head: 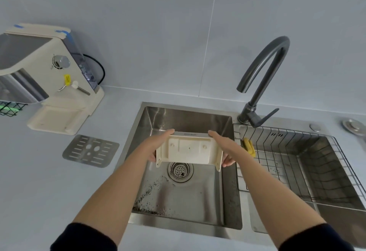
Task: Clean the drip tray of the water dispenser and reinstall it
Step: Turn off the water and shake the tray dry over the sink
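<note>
I'm gripping the drip tray (189,152) in left hand (158,144) and right hand (222,147), tipping it over the sink (136,124) — wet plastic could be slipping, dropping onto the drain (180,171).

Both hands hold cream drip tray (189,151) underside-up over sink (186,197): left hand (158,143) on its left edge, right hand (222,147) on its right. Drain strainer (180,171) just below tray. Metal grate (90,150) on counter left of left hand, water dispenser (49,76) beyond it. Faucet (263,80) up-right of right hand.
</note>
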The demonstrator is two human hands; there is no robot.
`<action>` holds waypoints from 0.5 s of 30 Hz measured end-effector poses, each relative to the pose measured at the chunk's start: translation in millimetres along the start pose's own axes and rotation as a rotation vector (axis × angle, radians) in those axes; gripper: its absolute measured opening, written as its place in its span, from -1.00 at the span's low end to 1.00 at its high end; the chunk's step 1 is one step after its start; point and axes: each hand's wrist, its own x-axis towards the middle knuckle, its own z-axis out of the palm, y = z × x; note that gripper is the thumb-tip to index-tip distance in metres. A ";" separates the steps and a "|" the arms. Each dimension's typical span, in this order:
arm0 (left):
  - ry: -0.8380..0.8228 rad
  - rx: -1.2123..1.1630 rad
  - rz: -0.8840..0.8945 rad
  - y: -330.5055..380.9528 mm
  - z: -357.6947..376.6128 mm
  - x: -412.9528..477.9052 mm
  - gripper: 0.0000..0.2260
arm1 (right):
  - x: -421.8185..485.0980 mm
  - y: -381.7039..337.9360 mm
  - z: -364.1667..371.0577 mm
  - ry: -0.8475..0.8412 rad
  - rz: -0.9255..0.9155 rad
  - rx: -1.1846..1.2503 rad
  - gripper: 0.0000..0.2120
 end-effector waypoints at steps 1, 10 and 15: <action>0.032 -0.004 0.030 3.0 -3.5 -0.9 -0.24 | 0.6 -2.8 -2.4 0.023 -0.014 0.011 -0.15; 0.132 -0.076 0.331 10.4 -25.5 -3.2 -0.50 | -9.8 -21.9 -18.6 0.125 -0.162 0.196 -0.25; 0.047 -0.174 0.547 8.3 -33.9 -9.2 -0.34 | -9.4 -20.4 -23.8 0.089 -0.252 0.413 -0.33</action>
